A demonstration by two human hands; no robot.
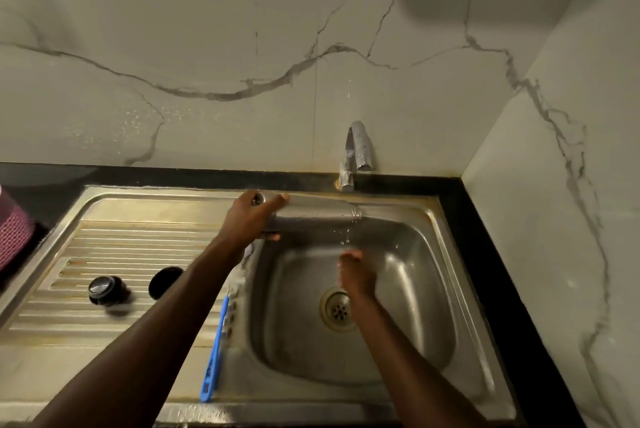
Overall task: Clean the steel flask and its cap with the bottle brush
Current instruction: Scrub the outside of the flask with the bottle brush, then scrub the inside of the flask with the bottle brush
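Note:
My left hand (251, 216) grips the base end of the steel flask (317, 216), which lies sideways over the back of the sink basin (415, 289). Its open mouth points right, below the tap (356, 154), and water drips from it. My right hand (355, 273) hangs blurred over the basin under the mouth and holds nothing. The bottle brush, with its blue handle (214, 351), lies along the basin's left edge, partly behind my left arm. Two black cap parts (105, 289) (164, 280) sit on the ribbed drainboard (121, 254).
The drain (337, 310) is in the middle of the basin. A black counter strip (491, 271) runs behind and to the right of the sink, against marble walls. A pink basket (14, 230) stands at the far left edge.

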